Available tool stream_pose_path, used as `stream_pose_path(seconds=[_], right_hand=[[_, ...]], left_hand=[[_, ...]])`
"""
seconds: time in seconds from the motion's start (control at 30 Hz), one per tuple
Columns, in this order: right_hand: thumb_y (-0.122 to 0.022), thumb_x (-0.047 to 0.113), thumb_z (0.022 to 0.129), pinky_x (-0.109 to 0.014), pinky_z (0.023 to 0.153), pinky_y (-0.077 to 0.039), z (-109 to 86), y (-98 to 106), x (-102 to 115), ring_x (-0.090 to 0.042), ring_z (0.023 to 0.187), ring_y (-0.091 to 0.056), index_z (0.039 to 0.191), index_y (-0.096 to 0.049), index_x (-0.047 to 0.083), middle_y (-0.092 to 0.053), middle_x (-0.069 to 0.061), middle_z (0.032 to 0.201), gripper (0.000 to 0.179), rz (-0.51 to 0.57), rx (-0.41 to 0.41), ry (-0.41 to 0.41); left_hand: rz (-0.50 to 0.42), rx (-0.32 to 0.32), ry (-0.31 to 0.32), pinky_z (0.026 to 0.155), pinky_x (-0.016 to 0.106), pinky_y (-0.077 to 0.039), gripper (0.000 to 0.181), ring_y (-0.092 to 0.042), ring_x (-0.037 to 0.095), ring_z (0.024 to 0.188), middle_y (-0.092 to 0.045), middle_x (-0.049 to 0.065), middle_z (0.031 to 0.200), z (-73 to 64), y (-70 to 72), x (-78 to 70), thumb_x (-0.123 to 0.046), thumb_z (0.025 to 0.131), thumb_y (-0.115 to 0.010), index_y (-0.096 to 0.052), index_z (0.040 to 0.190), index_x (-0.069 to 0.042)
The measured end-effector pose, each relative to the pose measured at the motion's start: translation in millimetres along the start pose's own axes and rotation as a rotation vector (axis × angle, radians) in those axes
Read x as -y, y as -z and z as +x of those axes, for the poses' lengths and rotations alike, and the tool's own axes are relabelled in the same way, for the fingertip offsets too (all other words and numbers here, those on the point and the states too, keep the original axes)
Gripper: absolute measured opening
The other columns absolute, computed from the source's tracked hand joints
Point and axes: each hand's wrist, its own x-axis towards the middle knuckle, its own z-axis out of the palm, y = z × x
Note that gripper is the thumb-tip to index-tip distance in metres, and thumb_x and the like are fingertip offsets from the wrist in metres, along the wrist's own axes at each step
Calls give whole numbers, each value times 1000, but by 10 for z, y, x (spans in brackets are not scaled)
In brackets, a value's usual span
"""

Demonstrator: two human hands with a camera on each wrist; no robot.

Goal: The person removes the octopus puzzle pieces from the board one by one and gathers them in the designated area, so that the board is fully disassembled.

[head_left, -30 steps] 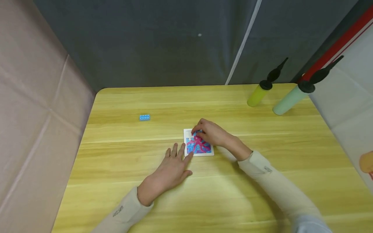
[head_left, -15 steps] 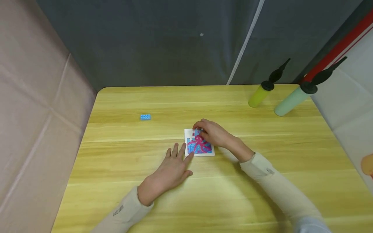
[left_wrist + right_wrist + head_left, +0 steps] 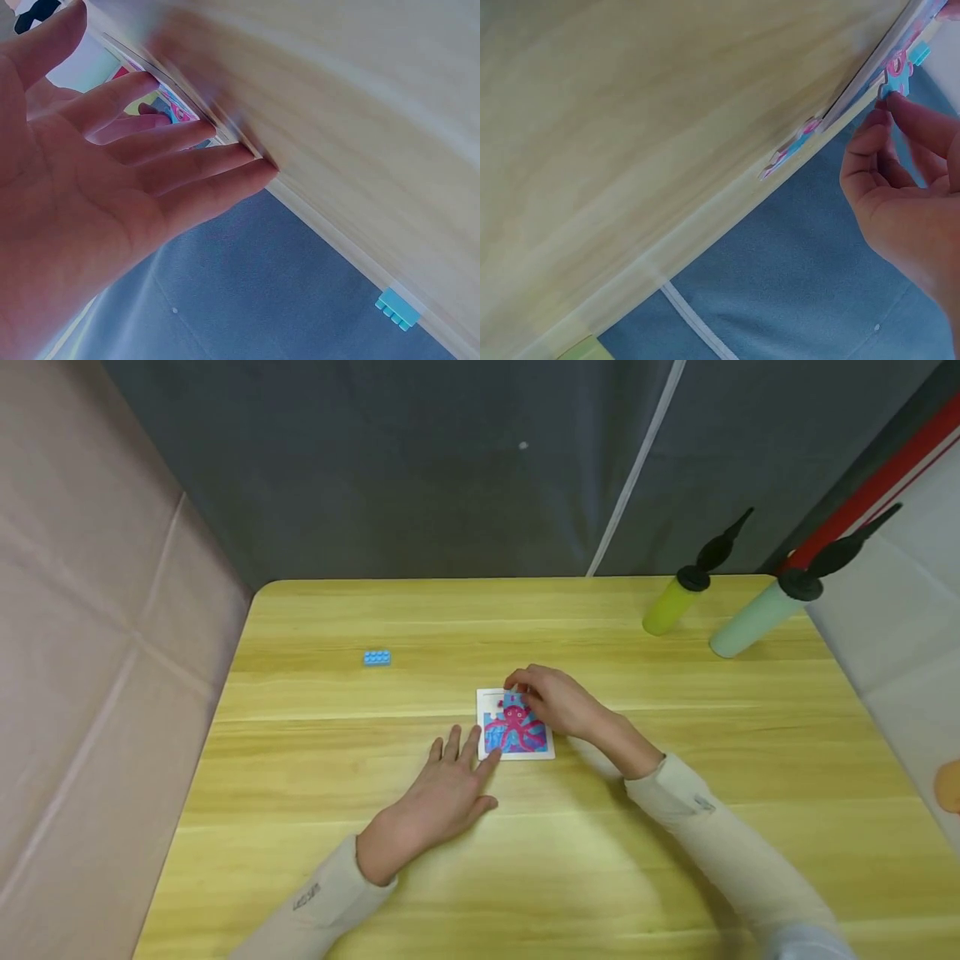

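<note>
A small white-framed jigsaw puzzle (image 3: 516,739) with a pink octopus on blue lies mid-table; its upper left part is bare white. Between thumb and fingers, my right hand (image 3: 562,700) pinches a blue-and-pink puzzle piece (image 3: 897,75), held tilted over the puzzle's upper part. In the right wrist view, another puzzle piece (image 3: 791,148) lies on the table beside the puzzle; the right hand hides it in the head view. My left hand (image 3: 442,793) lies with fingers spread and straight, its fingertips (image 3: 206,129) at the puzzle's left and lower edge.
A light blue toy brick (image 3: 377,657) lies on the wooden table (image 3: 315,760) at the back left. At the back right stand a yellow-green cylinder (image 3: 666,610) and a pale green cylinder (image 3: 753,625), each with a black tapered top. A dark curtain (image 3: 420,485) hangs behind the table.
The right hand's fingers shift slightly at the puzzle's top, and the pinched piece looks more tilted up. The left hand keeps its place. The whole head view drifts a little.
</note>
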Motion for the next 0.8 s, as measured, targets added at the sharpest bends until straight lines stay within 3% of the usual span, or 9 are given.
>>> stream_pose_path(seconds=[0.33, 0.8], right_hand=[[-62, 5, 101, -32, 76, -52, -13, 16, -2, -20, 81, -57, 107, -69, 6, -65, -5, 91, 10, 67, -1, -66], [-61, 6, 102, -36, 85, -54, -68, 62, -77, -22, 90, -59, 109, -70, 7, -69, -6, 99, 11, 148, -8, -80]], left_hand=[[5, -4, -2, 120, 67, -30, 66, -27, 57, 151, -28, 29, 166, 0, 4, 3, -46, 102, -62, -44, 158, -14], [3, -3, -4, 121, 67, -29, 67, -26, 57, 151, -27, 30, 166, -1, -10, 6, -47, 102, -61, -43, 158, -14]])
